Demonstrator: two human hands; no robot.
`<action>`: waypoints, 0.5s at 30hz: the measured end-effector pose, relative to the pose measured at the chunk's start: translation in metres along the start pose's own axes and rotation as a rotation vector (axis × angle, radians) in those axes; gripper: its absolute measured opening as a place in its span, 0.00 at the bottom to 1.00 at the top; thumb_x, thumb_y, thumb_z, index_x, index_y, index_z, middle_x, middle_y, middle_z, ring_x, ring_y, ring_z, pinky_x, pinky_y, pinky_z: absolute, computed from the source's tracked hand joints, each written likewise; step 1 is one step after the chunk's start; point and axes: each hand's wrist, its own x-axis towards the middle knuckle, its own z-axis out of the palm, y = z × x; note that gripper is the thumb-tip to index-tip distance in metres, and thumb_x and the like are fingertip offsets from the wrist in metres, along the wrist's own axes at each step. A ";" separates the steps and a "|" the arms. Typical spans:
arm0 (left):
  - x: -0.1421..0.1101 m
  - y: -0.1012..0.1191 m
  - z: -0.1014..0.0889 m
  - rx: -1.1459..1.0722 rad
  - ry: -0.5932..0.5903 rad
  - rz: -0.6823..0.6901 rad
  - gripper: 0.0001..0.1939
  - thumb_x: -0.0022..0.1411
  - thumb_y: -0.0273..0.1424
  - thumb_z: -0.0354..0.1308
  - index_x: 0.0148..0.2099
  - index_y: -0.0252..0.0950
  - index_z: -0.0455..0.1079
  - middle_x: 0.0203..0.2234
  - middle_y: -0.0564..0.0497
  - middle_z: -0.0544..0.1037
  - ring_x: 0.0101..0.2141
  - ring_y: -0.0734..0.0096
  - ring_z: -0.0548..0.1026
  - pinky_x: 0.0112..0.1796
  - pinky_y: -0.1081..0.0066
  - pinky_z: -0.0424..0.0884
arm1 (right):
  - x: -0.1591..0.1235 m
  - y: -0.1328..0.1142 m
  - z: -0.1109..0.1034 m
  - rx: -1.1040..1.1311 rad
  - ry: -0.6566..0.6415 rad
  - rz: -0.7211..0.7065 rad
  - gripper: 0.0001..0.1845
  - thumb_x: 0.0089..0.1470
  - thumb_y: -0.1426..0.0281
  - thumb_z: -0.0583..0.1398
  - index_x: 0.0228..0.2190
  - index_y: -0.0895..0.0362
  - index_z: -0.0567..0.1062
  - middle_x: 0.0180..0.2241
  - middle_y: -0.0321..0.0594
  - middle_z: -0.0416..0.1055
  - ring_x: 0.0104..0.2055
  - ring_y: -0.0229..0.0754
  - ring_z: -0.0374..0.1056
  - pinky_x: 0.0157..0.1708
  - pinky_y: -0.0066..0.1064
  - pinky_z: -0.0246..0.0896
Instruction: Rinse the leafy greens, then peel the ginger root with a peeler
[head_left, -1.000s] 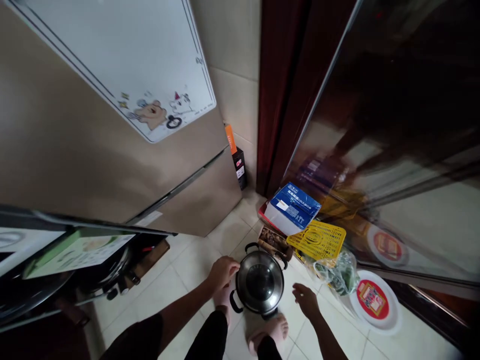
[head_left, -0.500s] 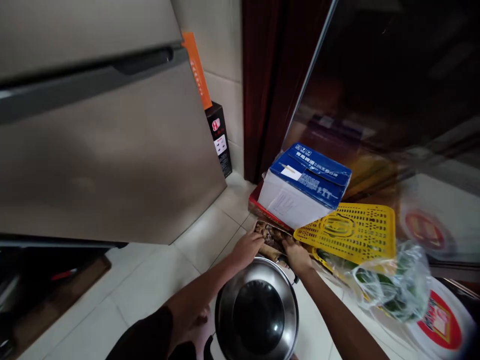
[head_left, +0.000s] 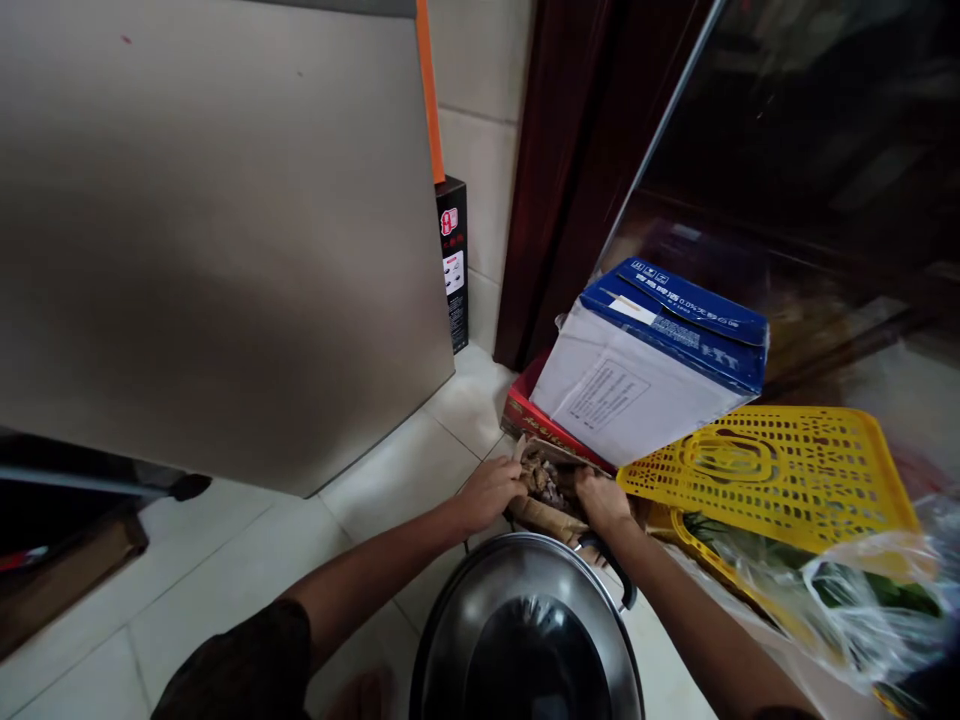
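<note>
While both bare hands reach low, the left hand (head_left: 487, 494) touches a small open cardboard box (head_left: 553, 516) at its nine o'clock end, and the right hand (head_left: 602, 503) meets it at three. The box stands on the floor, near five o'clock of the view's centre. The left fingers bend against the rim; the right ones curl over the edge, their tips partly hidden. Whether either hand truly pinches the cardboard, I cannot tell. Brown, knobbly contents (head_left: 546, 478) lie inside, too blurred to name.

The step in hand looks like taking hold of the box by both ends. Any move from here would call for a firm, even hold, since the contents seem loose, and for care around the lidded pot (head_left: 529, 640) at the box's six o'clock, whose black handle (head_left: 619, 575) lies close to the right wrist.

Pale tiles (head_left: 225, 570) make up the floor. Around the box, a red tray (head_left: 525, 412) sits at twelve, a blue-and-white carton (head_left: 630, 375) at one, and a yellow perforated lid (head_left: 810, 470) at three, with a clear plastic bag (head_left: 862, 610) beyond. A fridge (head_left: 232, 240) fills ten o'clock; a black box (head_left: 454, 300) stands beside it.
</note>
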 end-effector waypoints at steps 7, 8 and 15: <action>-0.001 0.003 0.005 -0.101 0.020 0.053 0.13 0.62 0.28 0.47 0.30 0.35 0.71 0.27 0.51 0.72 0.32 0.71 0.65 0.37 0.70 0.58 | -0.003 0.001 0.005 0.024 0.033 0.012 0.17 0.53 0.81 0.48 0.39 0.62 0.73 0.40 0.55 0.68 0.40 0.49 0.69 0.29 0.33 0.66; -0.001 0.004 0.004 -0.093 0.011 0.059 0.13 0.62 0.28 0.47 0.30 0.35 0.71 0.26 0.51 0.72 0.32 0.71 0.66 0.37 0.70 0.58 | -0.004 0.001 0.005 0.034 0.033 0.020 0.16 0.53 0.81 0.48 0.39 0.62 0.72 0.38 0.54 0.69 0.39 0.48 0.70 0.29 0.33 0.65; 0.009 0.000 -0.010 -0.205 0.008 -0.079 0.05 0.51 0.27 0.58 0.32 0.35 0.73 0.29 0.49 0.74 0.34 0.67 0.69 0.37 0.69 0.61 | -0.032 0.008 -0.025 0.170 0.193 0.148 0.11 0.51 0.76 0.53 0.36 0.58 0.71 0.36 0.47 0.71 0.35 0.44 0.69 0.28 0.28 0.59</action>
